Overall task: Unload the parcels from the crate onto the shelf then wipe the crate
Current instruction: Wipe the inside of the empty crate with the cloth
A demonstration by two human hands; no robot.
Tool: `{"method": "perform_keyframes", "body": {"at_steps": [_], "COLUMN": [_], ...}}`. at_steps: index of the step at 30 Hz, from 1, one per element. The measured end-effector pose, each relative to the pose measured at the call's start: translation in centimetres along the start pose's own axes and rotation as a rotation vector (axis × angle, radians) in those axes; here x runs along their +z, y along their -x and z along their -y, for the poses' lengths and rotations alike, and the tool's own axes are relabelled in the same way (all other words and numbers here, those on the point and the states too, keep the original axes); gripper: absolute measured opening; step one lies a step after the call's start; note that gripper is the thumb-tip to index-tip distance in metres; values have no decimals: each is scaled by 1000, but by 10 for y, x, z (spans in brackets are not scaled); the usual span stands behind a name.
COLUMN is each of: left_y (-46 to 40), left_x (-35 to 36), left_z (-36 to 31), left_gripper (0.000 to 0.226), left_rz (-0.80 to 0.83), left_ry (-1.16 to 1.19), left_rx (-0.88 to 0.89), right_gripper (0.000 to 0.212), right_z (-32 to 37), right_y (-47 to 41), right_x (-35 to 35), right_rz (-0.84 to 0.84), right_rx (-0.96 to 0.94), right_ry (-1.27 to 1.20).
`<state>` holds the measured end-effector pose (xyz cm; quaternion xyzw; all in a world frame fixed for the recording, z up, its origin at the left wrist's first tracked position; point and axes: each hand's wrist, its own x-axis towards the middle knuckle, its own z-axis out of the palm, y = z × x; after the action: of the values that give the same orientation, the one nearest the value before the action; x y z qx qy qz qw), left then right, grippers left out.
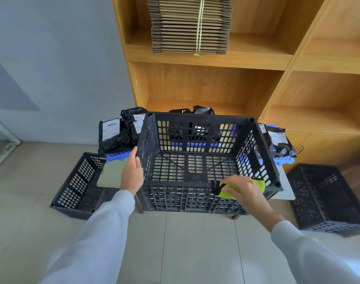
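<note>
Both arms reached forward in long pale sleeves. The left hand [133, 173] was flat with straight fingers, pressed against the outside of the crate's [197, 158] left wall near its top edge. The right hand [243, 188] curled its fingers around a green cloth [232, 191] at the crate's near right corner.

place: parcel storeroom or small mailroom | evidence: wooden shelf unit [205, 58] at upper centre holding a strapped bundle of flattened cardboard boxes [190, 25] | black mailer parcels with shipping labels [113, 134] at mid-frame | perforated black plastic crates [205, 160] on a pale tiled floor [185, 242] | plain grey wall [58, 58] at upper left
</note>
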<state>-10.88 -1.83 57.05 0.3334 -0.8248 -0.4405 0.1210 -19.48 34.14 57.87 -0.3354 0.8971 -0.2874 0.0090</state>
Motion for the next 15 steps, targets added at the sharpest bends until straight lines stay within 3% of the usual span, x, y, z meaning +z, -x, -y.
{"method": "perform_keyframes", "body": {"at_steps": [15], "left_y": [-12], "left_x": [-12], "left_z": [6], "left_gripper": [48], "left_rz": [176], "left_ry": [326], "left_rx": [-89], "right_gripper": [16], "right_z": [124], "right_y": [-59], "right_x": [103], "right_rz": [0], "right_rx": [-14], "right_ry": [-121]}}
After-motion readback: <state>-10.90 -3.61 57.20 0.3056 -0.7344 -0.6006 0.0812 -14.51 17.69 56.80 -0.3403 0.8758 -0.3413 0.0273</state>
